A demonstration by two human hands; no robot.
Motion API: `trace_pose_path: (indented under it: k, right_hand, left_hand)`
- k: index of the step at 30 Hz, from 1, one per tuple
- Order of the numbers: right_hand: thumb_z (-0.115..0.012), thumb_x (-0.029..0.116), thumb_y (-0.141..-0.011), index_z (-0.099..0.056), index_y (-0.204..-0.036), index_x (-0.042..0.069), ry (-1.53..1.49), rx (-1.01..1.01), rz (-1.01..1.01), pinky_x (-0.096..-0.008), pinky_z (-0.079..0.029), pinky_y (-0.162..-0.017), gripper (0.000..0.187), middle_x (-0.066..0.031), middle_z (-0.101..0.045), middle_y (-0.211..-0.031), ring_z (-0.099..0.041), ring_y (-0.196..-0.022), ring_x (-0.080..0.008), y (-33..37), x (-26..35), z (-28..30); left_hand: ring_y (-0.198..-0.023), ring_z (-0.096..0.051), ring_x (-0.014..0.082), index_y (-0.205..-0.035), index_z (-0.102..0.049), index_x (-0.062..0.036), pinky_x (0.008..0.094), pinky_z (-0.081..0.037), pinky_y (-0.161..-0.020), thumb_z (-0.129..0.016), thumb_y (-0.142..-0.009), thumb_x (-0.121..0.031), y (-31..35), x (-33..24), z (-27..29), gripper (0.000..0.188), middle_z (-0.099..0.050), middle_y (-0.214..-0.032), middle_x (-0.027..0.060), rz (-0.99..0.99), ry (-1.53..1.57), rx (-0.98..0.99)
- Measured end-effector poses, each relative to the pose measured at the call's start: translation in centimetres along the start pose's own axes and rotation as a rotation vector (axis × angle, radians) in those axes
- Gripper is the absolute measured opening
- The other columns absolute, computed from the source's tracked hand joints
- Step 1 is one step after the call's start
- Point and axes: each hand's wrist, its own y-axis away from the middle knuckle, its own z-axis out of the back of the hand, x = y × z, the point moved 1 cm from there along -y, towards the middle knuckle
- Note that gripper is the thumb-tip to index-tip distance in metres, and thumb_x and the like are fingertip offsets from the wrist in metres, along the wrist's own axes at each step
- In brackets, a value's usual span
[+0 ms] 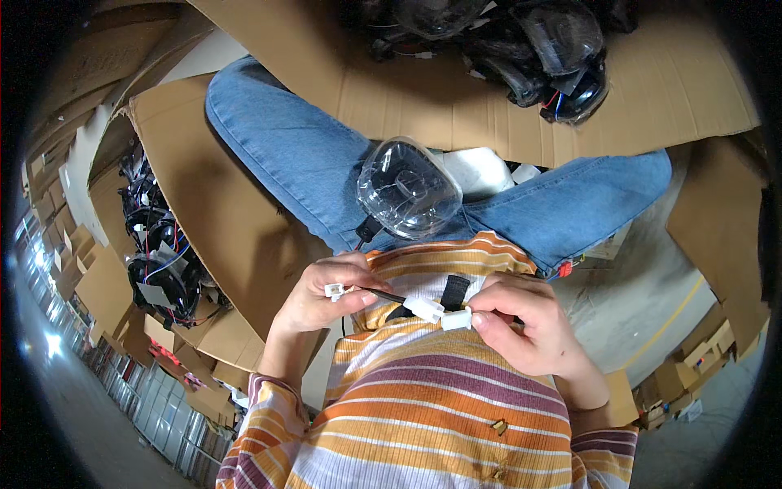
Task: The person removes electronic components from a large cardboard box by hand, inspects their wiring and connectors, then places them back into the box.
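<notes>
My left hand is closed in a pinch on a dark cable. A small white plug sticks out from the same fingers. Beyond the pinch, the cable leads to a white plug connector in front of my striped top. Thumb and fingers of my right hand are closed on a second white connector. The two connectors meet end to end or nearly so; I cannot tell whether they are joined. On my lap lies a round black lamp-like part in clear plastic, with a short lead.
A large open carton in front of my knees holds several black wrapped parts. At my left, another carton contains black parts with red and blue wires. A white bundle lies between my legs. Brown cartons stand at right.
</notes>
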Motion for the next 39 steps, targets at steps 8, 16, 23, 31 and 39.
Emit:
trace_pose_path:
  k: [8,16,23,31,39]
  right_hand:
    - [-0.055,0.003,-0.071,-0.052,-0.073,0.002,0.087,-0.042,-0.065,-0.0304,-0.039,-0.049,0.004,-0.0078,-0.050,-0.062,-0.051,-0.054,-0.0212,0.2,-0.1,-0.5]
    - [-0.056,0.003,-0.069,-0.051,-0.071,0.003,0.259,-0.162,-0.011,-0.0325,-0.039,-0.049,0.005,-0.0078,-0.053,-0.063,-0.052,-0.055,-0.0238,0.5,-1.0,-0.6]
    - [-0.054,0.001,-0.071,-0.053,-0.072,-0.001,0.115,-0.184,-0.067,-0.0253,-0.035,-0.046,0.002,-0.0068,-0.051,-0.060,-0.048,-0.050,-0.0152,1.8,-0.6,2.3]
    - [-0.054,0.006,-0.074,-0.052,-0.073,0.001,0.130,-0.116,-0.058,-0.0280,-0.038,-0.050,0.006,-0.0082,-0.049,-0.062,-0.048,-0.055,-0.0198,1.4,-2.1,1.4]
    - [-0.054,0.006,-0.073,-0.051,-0.073,0.001,0.151,-0.049,0.061,-0.0321,-0.040,-0.053,0.006,-0.0100,-0.051,-0.063,-0.051,-0.057,-0.0248,1.7,-1.6,1.5]
  left_hand:
    - [-0.064,-0.046,0.0156,-0.082,-0.064,-0.0043,0.0279,-0.034,-0.062,-0.065,-0.065,-0.007,0.2,0.5,-0.3,0.018,-0.051,-0.067,0.0022,-0.132,-0.189,-0.150]
    - [-0.061,-0.045,0.0158,-0.079,-0.065,-0.0069,0.0289,-0.032,-0.060,-0.066,-0.062,-0.004,0.0,0.2,-1.3,0.018,-0.051,-0.066,0.0015,-0.244,-0.366,-0.193]
    - [-0.051,-0.040,0.0200,-0.055,-0.058,-0.0009,0.0311,-0.030,-0.046,-0.058,-0.068,-0.032,4.8,-4.6,-0.1,0.034,-0.045,-0.056,0.0067,-0.464,-0.136,-0.545]
    - [-0.052,-0.027,0.0106,-0.065,-0.049,-0.0045,0.0275,-0.022,-0.051,-0.051,-0.079,-0.034,21.9,-10.9,2.2,0.032,-0.030,-0.057,-0.0037,-0.450,-0.648,-1.079]
    - [-0.057,-0.041,0.0078,-0.086,-0.058,0.0020,0.0231,-0.035,-0.052,-0.055,-0.077,-0.012,26.9,-8.0,7.8,0.017,-0.049,-0.061,0.0003,0.719,-0.911,-1.107]
